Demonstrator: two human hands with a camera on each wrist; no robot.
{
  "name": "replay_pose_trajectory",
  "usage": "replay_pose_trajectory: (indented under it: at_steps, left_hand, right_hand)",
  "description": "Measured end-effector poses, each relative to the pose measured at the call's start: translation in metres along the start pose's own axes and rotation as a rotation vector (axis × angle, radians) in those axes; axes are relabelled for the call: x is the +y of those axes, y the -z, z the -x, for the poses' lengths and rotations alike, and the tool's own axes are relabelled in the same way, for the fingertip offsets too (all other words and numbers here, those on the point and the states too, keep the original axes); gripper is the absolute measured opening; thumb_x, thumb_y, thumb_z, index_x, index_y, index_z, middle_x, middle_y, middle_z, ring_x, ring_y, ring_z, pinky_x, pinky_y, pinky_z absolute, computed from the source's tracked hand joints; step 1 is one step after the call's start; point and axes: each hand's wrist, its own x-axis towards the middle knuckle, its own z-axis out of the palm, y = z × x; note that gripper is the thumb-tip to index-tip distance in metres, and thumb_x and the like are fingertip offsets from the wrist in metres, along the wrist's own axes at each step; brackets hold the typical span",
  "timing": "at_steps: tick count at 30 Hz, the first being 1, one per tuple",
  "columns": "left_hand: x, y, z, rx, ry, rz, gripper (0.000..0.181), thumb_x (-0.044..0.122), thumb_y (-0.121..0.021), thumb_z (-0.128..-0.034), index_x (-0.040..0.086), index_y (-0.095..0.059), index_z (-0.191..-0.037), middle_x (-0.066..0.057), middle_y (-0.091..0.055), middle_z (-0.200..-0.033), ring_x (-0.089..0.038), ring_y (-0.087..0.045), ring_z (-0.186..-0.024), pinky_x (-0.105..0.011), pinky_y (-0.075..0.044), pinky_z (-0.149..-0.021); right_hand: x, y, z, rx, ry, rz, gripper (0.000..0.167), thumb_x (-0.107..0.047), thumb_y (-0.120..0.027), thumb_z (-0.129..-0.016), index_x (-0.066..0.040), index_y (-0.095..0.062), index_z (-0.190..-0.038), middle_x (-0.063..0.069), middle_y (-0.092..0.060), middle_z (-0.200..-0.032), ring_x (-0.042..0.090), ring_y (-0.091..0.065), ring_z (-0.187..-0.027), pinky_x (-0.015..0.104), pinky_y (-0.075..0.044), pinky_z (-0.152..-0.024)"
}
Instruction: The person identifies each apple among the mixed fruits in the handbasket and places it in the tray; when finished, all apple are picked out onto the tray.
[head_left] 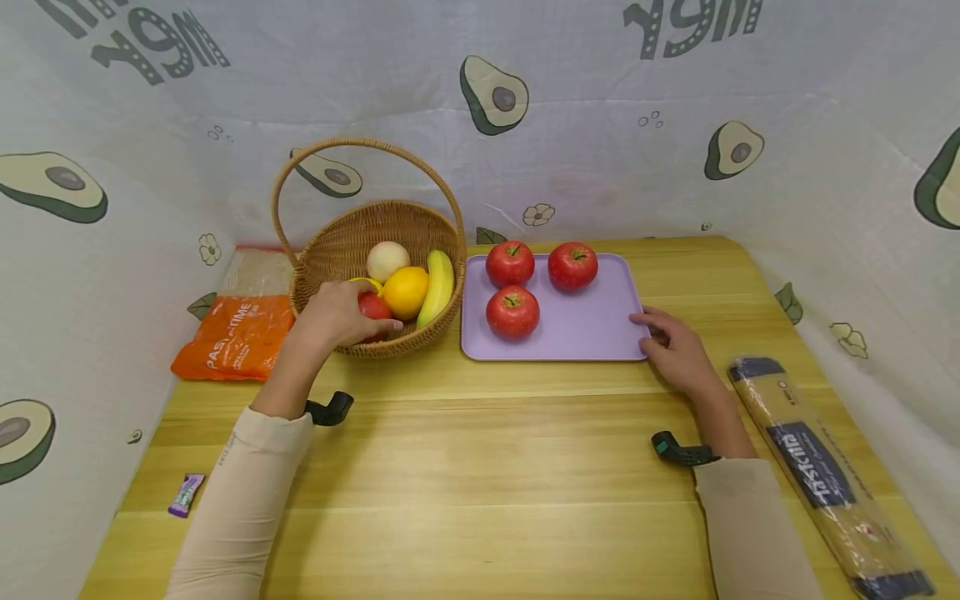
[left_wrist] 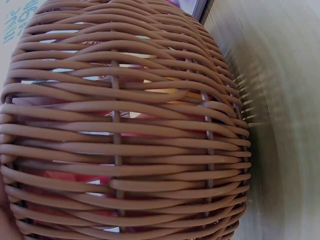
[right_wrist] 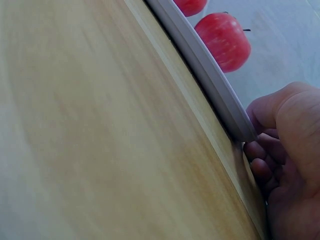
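Note:
My left hand (head_left: pixel 333 315) reaches over the front left rim of a wicker basket (head_left: pixel 367 223), its thumb and fingers curled round a red apple (head_left: pixel 373 307) inside. Beside that apple lie an orange (head_left: pixel 406 292), a banana (head_left: pixel 437 287) and a pale round fruit (head_left: pixel 387 260). Woven basket wall (left_wrist: pixel 125 130) fills most of the left wrist view. On a lilac tray (head_left: pixel 600 333) stand three red apples (head_left: pixel 512 312). My right hand (head_left: pixel 678 354) pinches the tray's right edge; in the right wrist view the thumb lies on the rim (right_wrist: pixel 227 107), the other fingers curled below.
Left of the basket lies an orange pasta bag (head_left: pixel 236 337), partly behind it. A small purple-wrapped sweet (head_left: pixel 186 495) is near the left table edge. A long spaghetti pack (head_left: pixel 821 467) lies along the right side. A printed cloth (head_left: pixel 592 167) hangs behind the table.

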Motion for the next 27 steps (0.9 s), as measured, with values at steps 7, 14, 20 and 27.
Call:
replay_pose_trajectory:
  at_steps: [7,14,20,27]
  left_hand:
    - [0.0009,0.0005,0.001,-0.026,0.05,0.055,0.069,0.051,-0.082,-0.0825,0.008,-0.049,-0.124,-0.021,-0.062,-0.114,-0.038,-0.055,-0.105,-0.045,-0.052,-0.078]
    - [0.0001,0.0004,0.0007,-0.01,0.068,0.112,0.079,0.042,-0.089,-0.075,0.011,-0.045,-0.133,-0.025,-0.056,-0.13,-0.043,-0.05,-0.119,-0.055,-0.052,-0.088]
    - [-0.0003,0.0005,0.0024,0.034,0.038,0.122,0.086,0.039,-0.088,-0.0751,0.004,-0.05,-0.143,-0.026,-0.047,-0.145,-0.045,-0.043,-0.13,-0.062,-0.05,-0.099]
    - [-0.0024,0.002,0.0076,0.108,-0.008,0.139,0.078,0.037,-0.087,-0.0754,0.004,-0.057,-0.139,-0.024,-0.056,-0.139,-0.048,-0.046,-0.127,-0.062,-0.05,-0.099]
  right_hand:
    - [0.0004,-0.0003,0.0006,-0.002,0.001,0.006,0.043,-0.01,-0.052,-0.102,-0.004,-0.057,-0.145,0.021,-0.039,-0.162,0.039,-0.053,-0.126,0.02,-0.039,-0.09]
    - [0.0008,0.0001,0.0001,-0.005,-0.014,0.004,0.043,-0.011,-0.052,-0.103,-0.004,-0.056,-0.146,0.02,-0.038,-0.163,0.041,-0.052,-0.13,0.029,-0.042,-0.096]
    - [-0.0007,-0.0006,0.0004,-0.013,-0.021,-0.008,0.044,-0.01,-0.05,-0.103,-0.003,-0.055,-0.146,0.021,-0.036,-0.164,0.043,-0.05,-0.132,0.055,-0.043,-0.104]
    - [-0.002,-0.0011,0.001,-0.017,-0.021,-0.018,0.044,-0.009,-0.05,-0.103,-0.003,-0.055,-0.146,0.021,-0.035,-0.164,0.045,-0.048,-0.135,0.063,-0.041,-0.108]
